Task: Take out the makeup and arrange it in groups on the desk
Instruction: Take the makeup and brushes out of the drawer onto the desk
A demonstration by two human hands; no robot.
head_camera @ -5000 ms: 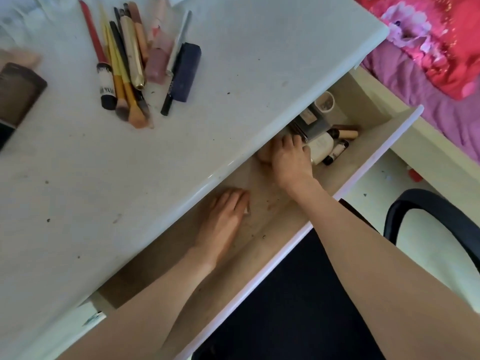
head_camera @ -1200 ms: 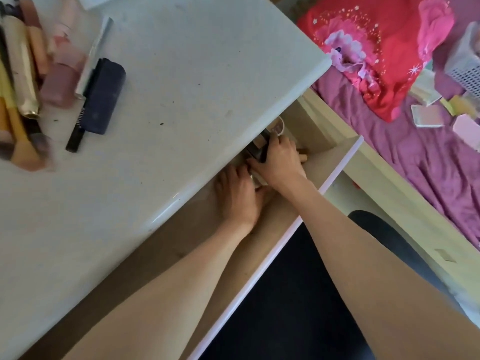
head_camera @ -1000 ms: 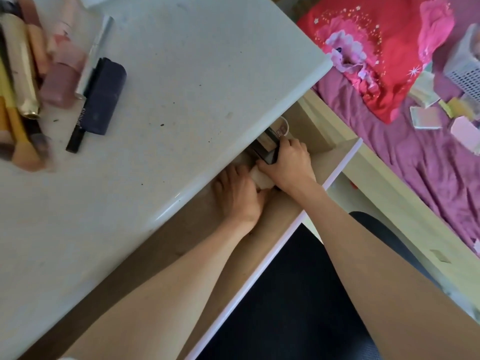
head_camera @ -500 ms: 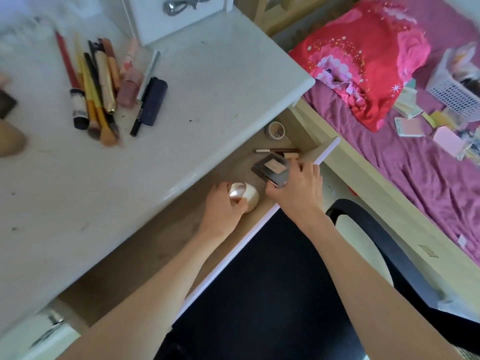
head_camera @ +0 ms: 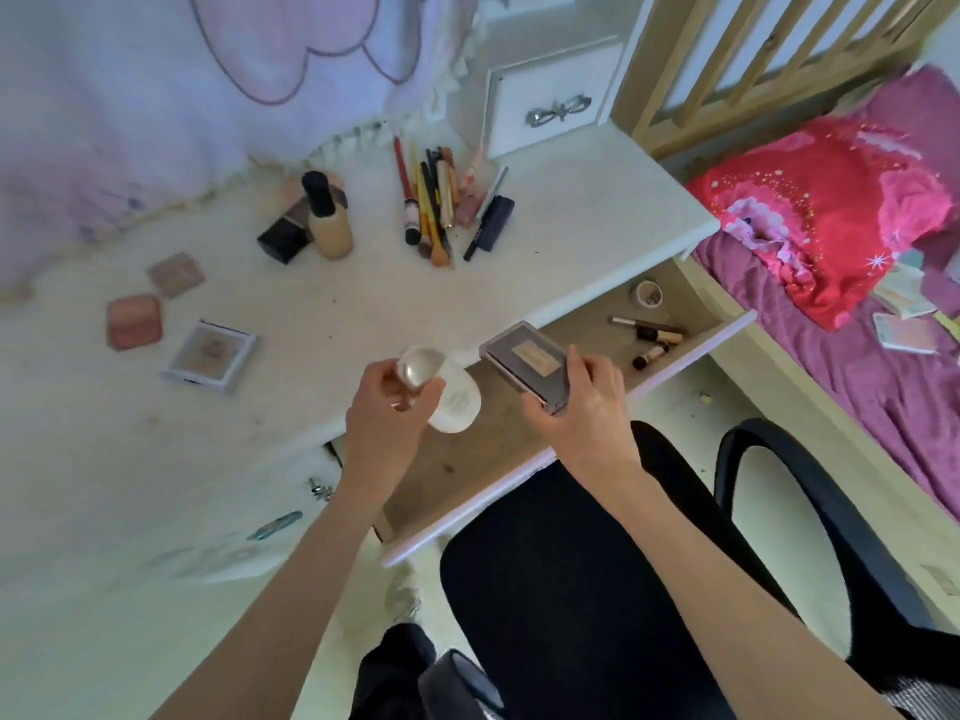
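desk [head_camera: 571, 220] showing off-white with dark specks. drawer [head_camera: 691, 350] showing tan wood inside, pale lilac front edge. left hand [head_camera: 387, 423] holding a white bottle [head_camera: 457, 402] with a pearly silver cap. right hand [head_camera: 587, 407] holding a grey-brown compact [head_camera: 527, 363] with a beige label. on the desk: coral-pink compact [head_camera: 134, 321], tan square palette [head_camera: 175, 275], silver-framed beige palette [head_camera: 210, 356], beige foundation bottle [head_camera: 328, 220] with black cap, black box [head_camera: 283, 239], navy case [head_camera: 496, 223], brushes [head_camera: 428, 210] showing red, yellow, gold, black. chair [head_camera: 597, 589] showing black. bedsheet [head_camera: 857, 366] showing purple; pillow [head_camera: 831, 215] showing red with pink flower and white stars. curtain [head_camera: 182, 70] looking white with purple outlines.
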